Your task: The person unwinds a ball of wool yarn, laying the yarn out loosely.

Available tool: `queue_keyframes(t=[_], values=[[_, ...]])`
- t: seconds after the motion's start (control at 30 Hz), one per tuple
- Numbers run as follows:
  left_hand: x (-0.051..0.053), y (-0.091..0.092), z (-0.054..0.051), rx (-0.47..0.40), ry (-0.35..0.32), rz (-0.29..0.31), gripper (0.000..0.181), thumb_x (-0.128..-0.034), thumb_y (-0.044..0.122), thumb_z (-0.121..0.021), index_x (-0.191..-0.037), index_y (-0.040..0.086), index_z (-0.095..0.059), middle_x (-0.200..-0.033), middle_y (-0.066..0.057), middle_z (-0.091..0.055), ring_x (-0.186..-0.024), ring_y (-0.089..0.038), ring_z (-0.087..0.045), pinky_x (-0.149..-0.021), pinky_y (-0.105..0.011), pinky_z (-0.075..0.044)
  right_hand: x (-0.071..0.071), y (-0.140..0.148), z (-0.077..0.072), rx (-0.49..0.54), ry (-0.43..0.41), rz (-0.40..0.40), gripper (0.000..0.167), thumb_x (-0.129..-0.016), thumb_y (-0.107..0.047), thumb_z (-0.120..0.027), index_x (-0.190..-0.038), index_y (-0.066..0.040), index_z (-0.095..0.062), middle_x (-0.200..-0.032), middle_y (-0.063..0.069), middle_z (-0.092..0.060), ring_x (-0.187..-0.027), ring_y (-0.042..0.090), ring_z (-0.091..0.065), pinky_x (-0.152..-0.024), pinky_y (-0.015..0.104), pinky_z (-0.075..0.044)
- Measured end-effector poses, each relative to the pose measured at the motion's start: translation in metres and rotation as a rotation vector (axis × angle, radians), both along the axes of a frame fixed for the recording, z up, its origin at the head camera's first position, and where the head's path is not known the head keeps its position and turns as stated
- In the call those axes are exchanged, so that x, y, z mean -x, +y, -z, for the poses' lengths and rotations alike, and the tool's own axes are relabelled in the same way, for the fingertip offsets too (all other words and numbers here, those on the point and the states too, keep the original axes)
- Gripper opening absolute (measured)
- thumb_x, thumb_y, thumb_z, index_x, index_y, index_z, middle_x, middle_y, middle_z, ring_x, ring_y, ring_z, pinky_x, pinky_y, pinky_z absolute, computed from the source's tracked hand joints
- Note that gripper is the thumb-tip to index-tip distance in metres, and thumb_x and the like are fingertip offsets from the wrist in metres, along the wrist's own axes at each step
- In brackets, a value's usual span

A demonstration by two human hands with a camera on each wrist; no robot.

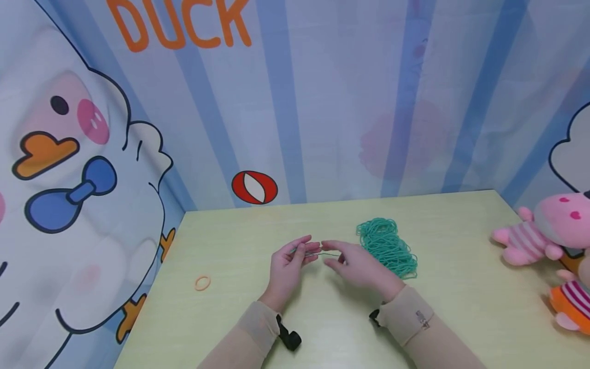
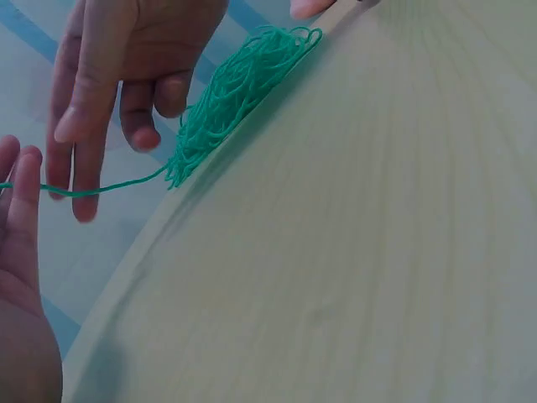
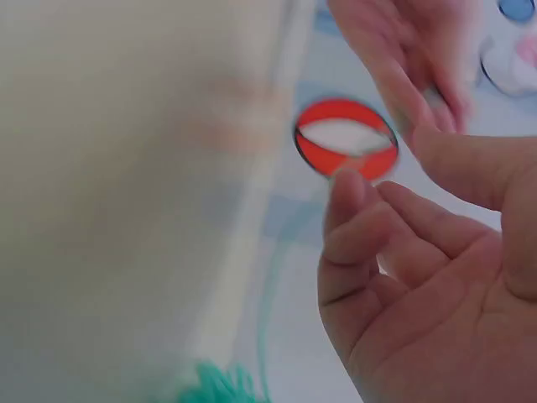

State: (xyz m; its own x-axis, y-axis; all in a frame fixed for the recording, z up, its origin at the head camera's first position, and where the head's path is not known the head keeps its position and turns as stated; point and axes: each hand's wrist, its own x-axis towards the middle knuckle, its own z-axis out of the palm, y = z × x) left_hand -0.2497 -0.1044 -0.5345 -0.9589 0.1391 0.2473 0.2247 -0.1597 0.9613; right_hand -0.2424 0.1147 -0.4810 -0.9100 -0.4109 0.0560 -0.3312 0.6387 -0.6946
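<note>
A loose bundle of green string (image 1: pixel 387 247) lies on the table beside my right forearm. One strand (image 2: pixel 126 183) runs from it past the right hand to my left hand (image 1: pixel 287 266). The left thumb lies against the fingers there, pinching the strand. Facing it, my right hand (image 1: pixel 359 265) has its thumb apart from loosely bent fingers, near the fingertips of the left. In the left wrist view the strand passes by the right fingertips (image 2: pixel 86 210), with no visible pinch on it. The right wrist view is blurred around the strand.
A small orange ring (image 1: pixel 203 283) lies on the table at the left. Pink plush toys (image 1: pixel 536 238) sit at the right edge. Behind the table (image 1: pixel 322 220) hangs a printed curtain (image 1: pixel 332 102) with a duck and blue stripes.
</note>
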Motion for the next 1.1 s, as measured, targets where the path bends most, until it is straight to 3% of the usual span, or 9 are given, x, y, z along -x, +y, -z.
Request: queue_keyframes(t=[0.13, 0.27, 0.47, 0.7, 0.93, 1.1], values=[[-0.002, 0.0, -0.001, -0.019, 0.003, 0.025, 0.036, -0.1161, 0.017, -0.056, -0.144, -0.002, -0.067, -0.133, -0.03, -0.076, -0.113, -0.016, -0.082, -0.1, -0.034, -0.065, -0.004, -0.01, 0.007, -0.027, 0.016, 0.037, 0.028, -0.111, -0.021, -0.067, -0.136, -0.012, -0.077, -0.122, 0.002, -0.082, -0.095, 0.011, -0.073, -0.087, 0.038, -0.062], [-0.003, 0.002, -0.001, -0.036, 0.003, 0.019, 0.036, -0.1161, 0.018, -0.056, -0.145, -0.001, -0.066, -0.133, -0.03, -0.075, -0.114, -0.015, -0.081, -0.101, -0.033, -0.065, -0.001, 0.005, 0.001, -0.031, 0.003, 0.101, 0.018, -0.11, -0.022, -0.069, -0.118, -0.015, -0.083, -0.1, -0.006, -0.081, -0.087, 0.01, -0.069, -0.082, 0.036, -0.06], [-0.002, 0.005, -0.001, -0.048, 0.017, -0.01, 0.035, -0.115, 0.015, -0.058, -0.144, -0.002, -0.067, -0.133, -0.031, -0.075, -0.114, -0.015, -0.081, -0.1, -0.034, -0.065, 0.004, 0.047, -0.019, -0.09, 0.002, 0.077, 0.018, -0.109, -0.021, -0.07, -0.118, -0.013, -0.083, -0.104, -0.001, -0.08, -0.082, 0.012, -0.063, -0.076, 0.032, -0.056], [0.001, 0.006, 0.0, 0.003, -0.011, 0.018, 0.033, -0.1136, 0.012, -0.06, -0.143, -0.002, -0.068, -0.134, -0.028, -0.076, -0.116, -0.019, -0.082, -0.1, -0.034, -0.065, 0.007, 0.085, -0.035, -0.144, 0.045, 0.171, 0.022, -0.111, -0.026, -0.069, -0.124, -0.012, -0.081, -0.109, 0.005, -0.079, -0.08, 0.017, -0.061, -0.076, 0.037, -0.053], [0.005, 0.005, 0.006, 0.048, -0.054, 0.055, 0.038, -0.1116, 0.01, -0.064, -0.149, 0.0, -0.065, -0.145, -0.029, -0.069, -0.121, -0.024, -0.08, -0.1, -0.03, -0.065, 0.015, 0.117, -0.025, -0.171, 0.03, 0.306, 0.026, -0.11, -0.029, -0.069, -0.123, -0.01, -0.081, -0.115, 0.012, -0.081, -0.097, 0.028, -0.072, -0.082, 0.048, -0.059], [0.004, 0.004, 0.004, 0.044, -0.067, 0.051, 0.038, -0.112, 0.008, -0.063, -0.149, -0.001, -0.064, -0.147, -0.029, -0.068, -0.121, -0.026, -0.08, -0.099, -0.029, -0.065, 0.02, 0.138, -0.013, -0.194, 0.007, 0.387, 0.027, -0.111, -0.027, -0.066, -0.121, -0.005, -0.081, -0.116, 0.017, -0.081, -0.102, 0.036, -0.074, -0.085, 0.054, -0.06]])
